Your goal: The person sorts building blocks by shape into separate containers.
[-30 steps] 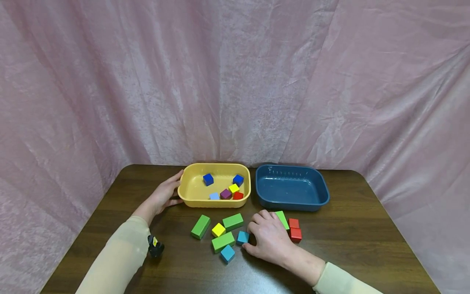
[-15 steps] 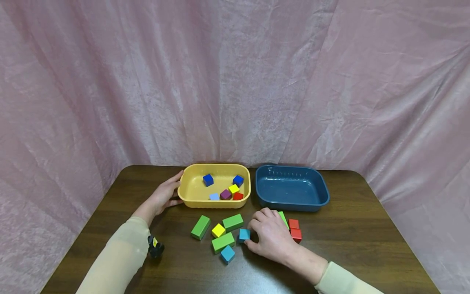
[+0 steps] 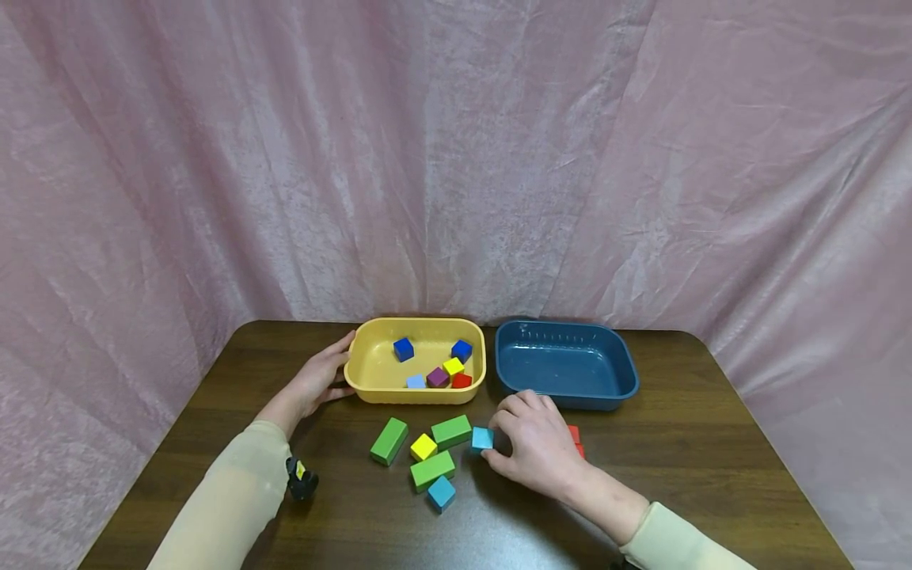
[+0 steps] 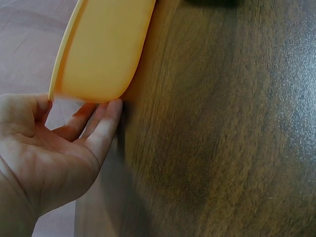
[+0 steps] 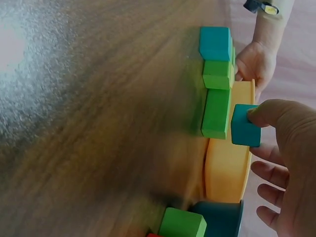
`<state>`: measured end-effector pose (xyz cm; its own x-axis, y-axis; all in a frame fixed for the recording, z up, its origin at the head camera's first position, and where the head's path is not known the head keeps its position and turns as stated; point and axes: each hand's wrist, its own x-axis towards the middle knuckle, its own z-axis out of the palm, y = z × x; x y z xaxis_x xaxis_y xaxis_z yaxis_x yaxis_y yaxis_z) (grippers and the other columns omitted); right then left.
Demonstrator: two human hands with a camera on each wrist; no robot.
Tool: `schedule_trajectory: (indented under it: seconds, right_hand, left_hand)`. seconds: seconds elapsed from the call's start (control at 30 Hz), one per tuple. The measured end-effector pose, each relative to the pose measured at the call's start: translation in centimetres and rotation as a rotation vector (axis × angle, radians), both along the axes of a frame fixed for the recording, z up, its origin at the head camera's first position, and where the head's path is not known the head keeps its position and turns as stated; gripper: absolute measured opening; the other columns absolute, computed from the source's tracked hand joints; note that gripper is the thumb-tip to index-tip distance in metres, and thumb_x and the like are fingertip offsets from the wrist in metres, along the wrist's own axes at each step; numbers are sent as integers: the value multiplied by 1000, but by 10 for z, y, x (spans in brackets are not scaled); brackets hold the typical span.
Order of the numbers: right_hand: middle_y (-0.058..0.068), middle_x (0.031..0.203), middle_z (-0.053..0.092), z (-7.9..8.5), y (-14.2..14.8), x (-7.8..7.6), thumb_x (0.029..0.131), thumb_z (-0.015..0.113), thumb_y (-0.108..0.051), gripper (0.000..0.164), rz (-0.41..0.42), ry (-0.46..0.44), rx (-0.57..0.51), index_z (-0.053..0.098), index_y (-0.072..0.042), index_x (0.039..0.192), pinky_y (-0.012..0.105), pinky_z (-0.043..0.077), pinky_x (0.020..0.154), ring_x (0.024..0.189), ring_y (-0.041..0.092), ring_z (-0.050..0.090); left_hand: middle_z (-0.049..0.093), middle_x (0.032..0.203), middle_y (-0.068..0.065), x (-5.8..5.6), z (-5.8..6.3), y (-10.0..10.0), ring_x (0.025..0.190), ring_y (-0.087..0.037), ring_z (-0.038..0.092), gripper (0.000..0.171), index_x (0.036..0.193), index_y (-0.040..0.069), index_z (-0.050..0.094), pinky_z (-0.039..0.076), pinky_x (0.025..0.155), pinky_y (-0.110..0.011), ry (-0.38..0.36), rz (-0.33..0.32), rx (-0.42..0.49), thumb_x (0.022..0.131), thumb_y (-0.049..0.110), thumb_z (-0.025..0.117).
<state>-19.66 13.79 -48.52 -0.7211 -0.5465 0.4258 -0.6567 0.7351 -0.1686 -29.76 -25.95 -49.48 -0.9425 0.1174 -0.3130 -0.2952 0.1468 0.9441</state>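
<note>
We see that the right hand (image 3: 534, 442) has just drawn a blue-green block (image 3: 482, 440) up and away from us. It looks lifted off the desk (image 3: 712, 475), so we think the picking-up part is done, but the block is not set down anywhere yet. The right hand's grip is pinching it between the thumb and a finger; the other fingers hold nothing. In the head view, the block shows just beside the end of a long green block (image 3: 451, 431), but we cannot tell how high up it is.

Next to a second ago, the block is farther from us and a little to the right. The right hand has gone the same way, so in the head view it now hides a green block (image 5: 180, 222) that we find only from the right wrist, and it covers more of the red blocks (image 3: 574, 435). The left hand (image 3: 310, 381) has stayed put: its grip holds the end of the yellow tub (image 3: 416, 396), touching the rim and the lower wall. The blue tub (image 3: 566, 372) has not really moved.
</note>
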Motion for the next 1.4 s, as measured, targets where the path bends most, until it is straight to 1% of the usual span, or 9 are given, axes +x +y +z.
schedule_trajectory:
  seconds: [0.23, 0.43, 0.67, 0.97, 1.17, 1.4]
  right_hand:
    - [-7, 100, 63, 5, 2, -3, 77, 84, -46, 27, 2, 46, -17, 73, -24, 89, 39, 44, 82, 102, 19, 53]
    - [-6, 102, 65, 16, 3, -6, 76, 86, -45, 28, -29, 53, -29, 74, -23, 90, 39, 44, 83, 103, 20, 53]
    - [-5, 102, 65, 26, 5, -12, 77, 86, -43, 29, -58, 72, -46, 76, -21, 92, 39, 43, 82, 102, 20, 53]
    - [-5, 103, 65, 33, 6, -16, 79, 85, -43, 28, -74, 49, -57, 76, -21, 94, 39, 42, 84, 103, 20, 51]
    - [-5, 103, 65, 35, 6, -18, 79, 85, -43, 29, -87, 44, -56, 76, -21, 95, 40, 42, 85, 103, 20, 51]
    - [-4, 105, 65, 40, 7, -21, 80, 85, -42, 27, -94, 38, -72, 77, -21, 96, 40, 43, 86, 105, 21, 51]
  left_hand:
    - [18, 169, -9, 3, 3, 2, 131, -35, 50, 57, 165, 36, 15, 52, 96, -47, 20, -20, 9, 113, 26, 35]
    - [18, 169, -9, 3, 3, 3, 130, -35, 51, 56, 165, 36, 15, 53, 95, -46, 17, -17, 10, 113, 26, 35]
    - [18, 169, -10, 3, 3, 3, 131, -36, 50, 57, 165, 35, 15, 53, 95, -46, 23, -17, 11, 113, 26, 36]
    - [14, 170, -9, 3, 3, 3, 133, -37, 48, 58, 165, 33, 14, 51, 100, -51, 21, -22, 21, 113, 28, 37]
    - [17, 170, -10, 3, 3, 3, 132, -37, 50, 58, 165, 34, 14, 51, 99, -51, 20, -19, 20, 113, 27, 37]
    - [15, 170, -9, 2, 3, 2, 132, -35, 51, 57, 165, 35, 14, 52, 98, -49, 21, -22, 15, 113, 27, 36]
